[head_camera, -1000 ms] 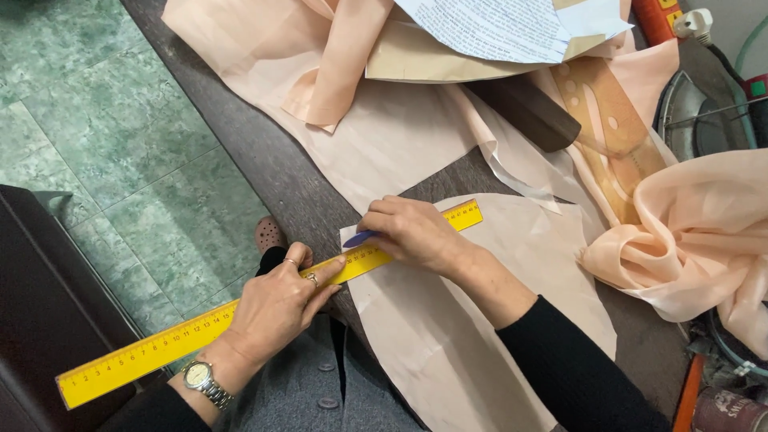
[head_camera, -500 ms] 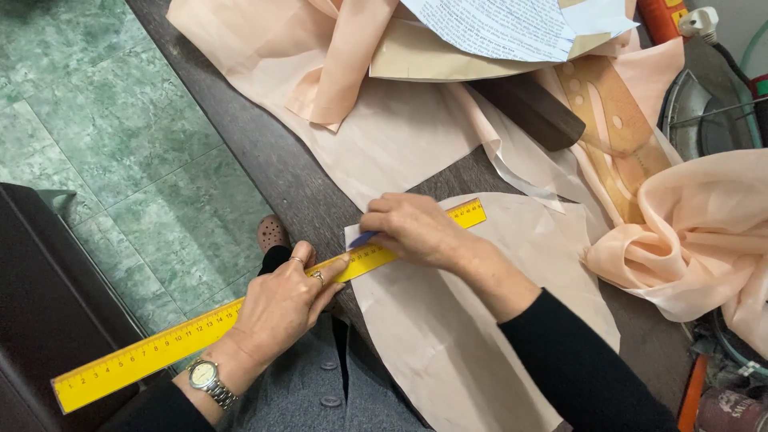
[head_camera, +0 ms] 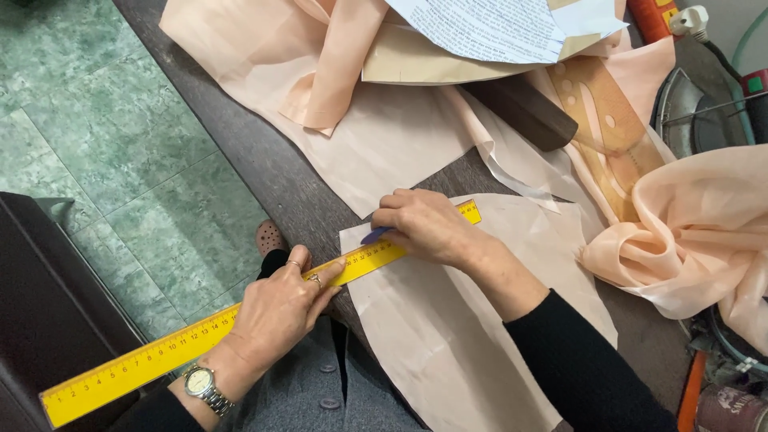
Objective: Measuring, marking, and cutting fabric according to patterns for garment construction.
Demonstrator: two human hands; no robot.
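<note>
Left hand (head_camera: 282,308): pressed flat on the yellow ruler (head_camera: 240,320), fingers stretched together along it, rings and a wristwatch (head_camera: 200,386) showing.
Right hand (head_camera: 424,226): curled tight, pinching a small blue marker (head_camera: 374,235) at the ruler's upper edge, tip down on the cloth.
Yellow ruler: laid aslant across the near edge of the surface (head_camera: 272,188), far end on the cut piece, near end jutting out well past the edge, over the lap.
Cut piece (head_camera: 472,320): pale peach fabric, spread flat under both hands, lower part hanging off the surface toward the body.
Larger fabric (head_camera: 384,144): same peach colour, spread across the far half of the surface, one folded flap lying on top.
Printed paper (head_camera: 488,28): resting on a tan card at the far edge, above the fabric.
Dark block (head_camera: 524,112): lying on the cloth just beyond the cut piece.
Curved template (head_camera: 608,132): translucent orange, to the right of the block.
Bunched cloth (head_camera: 696,232): shiny peach heap at the right, apart from the hands.
Floor (head_camera: 120,152): green marbled tiles at left.
</note>
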